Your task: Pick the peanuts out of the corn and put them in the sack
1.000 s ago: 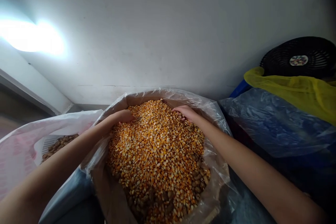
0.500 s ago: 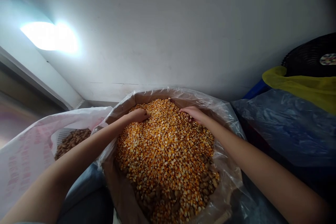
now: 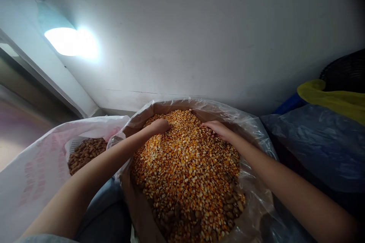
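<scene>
A big sack lined with clear plastic (image 3: 258, 136) holds a heap of yellow-orange corn kernels (image 3: 188, 167). Unshelled peanuts (image 3: 232, 201) lie among the kernels near its front and right side. My left hand (image 3: 160, 126) rests on the far left of the heap, its fingers curled closed; what is inside them is hidden. At the far right of the corn, my right hand (image 3: 219, 129) has its fingers bent round a few brownish pieces that look like peanuts. Both hands touch the heap, apart from each other.
Left of the corn stands a white bag with red print (image 3: 37, 167), holding more peanuts (image 3: 85, 153). A wall (image 3: 185, 45) rises right behind. On the right are dark plastic sheeting (image 3: 310, 140), yellow netting (image 3: 333, 98) and a black round grille (image 3: 345, 68). A bright lamp glows upper left.
The whole view has shifted, so everything sits a little farther right and lower. My hands keep nearly the same places on the corn, the left one now looking more closed.
</scene>
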Demonstrator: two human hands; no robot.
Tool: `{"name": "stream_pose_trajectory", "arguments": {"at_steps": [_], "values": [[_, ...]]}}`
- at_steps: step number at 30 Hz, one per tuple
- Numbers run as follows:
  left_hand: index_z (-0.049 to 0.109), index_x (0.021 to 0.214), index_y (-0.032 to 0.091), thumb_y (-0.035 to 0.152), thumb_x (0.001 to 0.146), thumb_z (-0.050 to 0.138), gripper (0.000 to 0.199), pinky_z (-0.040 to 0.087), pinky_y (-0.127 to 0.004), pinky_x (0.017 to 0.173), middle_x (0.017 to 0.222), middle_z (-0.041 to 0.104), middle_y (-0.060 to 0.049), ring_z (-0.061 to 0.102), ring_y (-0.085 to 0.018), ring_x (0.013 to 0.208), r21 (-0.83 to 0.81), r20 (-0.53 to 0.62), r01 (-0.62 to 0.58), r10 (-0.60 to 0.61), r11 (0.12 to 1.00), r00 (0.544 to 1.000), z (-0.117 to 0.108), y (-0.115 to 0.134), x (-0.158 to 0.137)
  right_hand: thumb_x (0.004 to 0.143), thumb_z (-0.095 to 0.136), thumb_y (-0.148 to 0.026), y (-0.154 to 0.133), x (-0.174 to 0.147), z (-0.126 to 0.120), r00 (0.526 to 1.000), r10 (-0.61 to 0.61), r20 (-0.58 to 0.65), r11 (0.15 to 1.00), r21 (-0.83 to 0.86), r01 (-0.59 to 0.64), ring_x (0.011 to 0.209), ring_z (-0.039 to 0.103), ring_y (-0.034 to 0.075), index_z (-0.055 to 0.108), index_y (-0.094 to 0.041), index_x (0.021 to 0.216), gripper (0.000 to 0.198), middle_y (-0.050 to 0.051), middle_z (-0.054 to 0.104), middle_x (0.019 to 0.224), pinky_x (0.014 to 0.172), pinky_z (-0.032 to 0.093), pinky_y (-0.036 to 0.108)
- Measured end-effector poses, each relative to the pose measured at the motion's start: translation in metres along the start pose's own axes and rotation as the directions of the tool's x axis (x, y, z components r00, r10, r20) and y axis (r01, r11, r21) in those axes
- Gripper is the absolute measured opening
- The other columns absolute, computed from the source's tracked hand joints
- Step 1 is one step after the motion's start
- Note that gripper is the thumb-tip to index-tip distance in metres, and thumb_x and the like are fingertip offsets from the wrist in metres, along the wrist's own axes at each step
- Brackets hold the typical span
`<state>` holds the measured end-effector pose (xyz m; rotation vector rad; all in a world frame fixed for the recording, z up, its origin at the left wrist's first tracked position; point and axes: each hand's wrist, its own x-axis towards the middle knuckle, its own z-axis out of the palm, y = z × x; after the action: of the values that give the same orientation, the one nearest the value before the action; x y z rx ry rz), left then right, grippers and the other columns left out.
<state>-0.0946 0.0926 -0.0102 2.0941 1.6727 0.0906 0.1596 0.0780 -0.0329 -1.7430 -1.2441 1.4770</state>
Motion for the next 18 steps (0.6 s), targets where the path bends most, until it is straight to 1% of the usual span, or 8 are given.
{"name": "stream_pose_trajectory", "arguments": {"at_steps": [3,5,7,10,12,16,17,18], "values": [[0.046,0.041,0.017,0.032,0.065,0.058,0.03,0.039,-0.028,0.063,0.047,0.052,-0.006,0.056,-0.023,0.067,-0.023,0.026,0.027,-0.026,0.999,0.999,0.002,0.001,0.001,0.067,0.054,-0.027,0.0,0.001,0.0,1.0,0.0,0.003,1.0,0.001,0.0,0.038,0.038,0.005,0.06,-0.015,0.077,0.017,-0.005,0.04,0.049,0.034,0.025,0.017],[0.045,0.04,0.017,0.032,0.065,0.058,0.032,0.039,-0.027,0.059,0.043,0.05,-0.004,0.055,-0.02,0.06,-0.049,0.068,0.033,-0.03,0.998,0.997,-0.001,-0.003,-0.001,0.067,0.055,-0.027,0.0,0.002,0.0,1.0,-0.006,0.009,1.0,0.003,0.006,0.038,0.038,0.005,0.06,-0.015,0.076,0.016,-0.005,0.04,0.05,0.034,0.025,0.017],[0.047,0.041,0.017,0.035,0.066,0.056,0.033,0.038,-0.026,0.05,0.039,0.047,-0.002,0.051,-0.016,0.047,-0.079,0.126,0.038,-0.027,0.996,0.992,-0.005,-0.009,-0.005,0.066,0.056,-0.028,0.0,0.003,0.0,1.0,-0.011,0.01,1.0,0.012,0.011,0.037,0.037,0.005,0.06,-0.015,0.075,0.016,-0.005,0.04,0.05,0.034,0.025,0.018],[0.052,0.047,0.016,0.042,0.068,0.053,0.033,0.033,-0.023,0.039,0.039,0.046,0.0,0.04,-0.01,0.034,-0.232,0.16,0.051,-0.013,0.971,0.987,-0.014,-0.016,-0.012,0.066,0.057,-0.031,-0.001,0.003,0.0,1.0,-0.014,0.001,1.0,0.009,0.014,0.036,0.035,0.005,0.06,-0.016,0.074,0.018,-0.005,0.042,0.049,0.034,0.026,0.018],[0.054,0.052,0.016,0.044,0.068,0.053,0.032,0.03,-0.022,0.035,0.042,0.046,0.001,0.037,-0.008,0.033,-0.375,0.125,0.059,-0.013,0.925,0.992,-0.024,-0.021,-0.02,0.066,0.057,-0.031,-0.003,0.002,0.0,1.0,-0.018,-0.001,1.0,0.005,0.018,0.036,0.036,0.006,0.061,-0.016,0.074,0.018,-0.005,0.041,0.047,0.033,0.026,0.019],[0.053,0.061,0.016,0.044,0.068,0.054,0.029,0.029,-0.02,0.034,0.047,0.044,0.002,0.035,-0.006,0.035,-0.624,0.046,0.097,-0.087,0.776,0.995,-0.055,-0.039,-0.056,0.064,0.058,-0.031,-0.006,0.001,0.001,0.999,-0.037,-0.001,0.999,0.02,0.037,0.037,0.036,0.006,0.061,-0.015,0.074,0.019,-0.005,0.04,0.047,0.033,0.025,0.018],[0.053,0.063,0.017,0.045,0.069,0.053,0.029,0.029,-0.019,0.034,0.048,0.044,0.003,0.035,-0.006,0.036,-0.646,0.042,0.111,-0.11,0.755,0.993,-0.064,-0.046,-0.07,0.064,0.058,-0.031,-0.006,0.001,0.001,0.999,-0.041,0.004,0.999,0.024,0.041,0.037,0.036,0.006,0.06,-0.015,0.074,0.019,-0.005,0.04,0.047,0.033,0.025,0.018],[0.053,0.063,0.017,0.046,0.068,0.053,0.029,0.027,-0.019,0.033,0.048,0.043,0.003,0.035,-0.006,0.036,-0.625,0.034,0.141,-0.154,0.768,0.987,-0.074,-0.053,-0.086,0.065,0.057,-0.031,-0.005,0.001,0.001,0.999,-0.044,0.008,0.999,0.026,0.044,0.037,0.036,0.005,0.06,-0.015,0.074,0.019,-0.005,0.041,0.047,0.033,0.025,0.018]]}}
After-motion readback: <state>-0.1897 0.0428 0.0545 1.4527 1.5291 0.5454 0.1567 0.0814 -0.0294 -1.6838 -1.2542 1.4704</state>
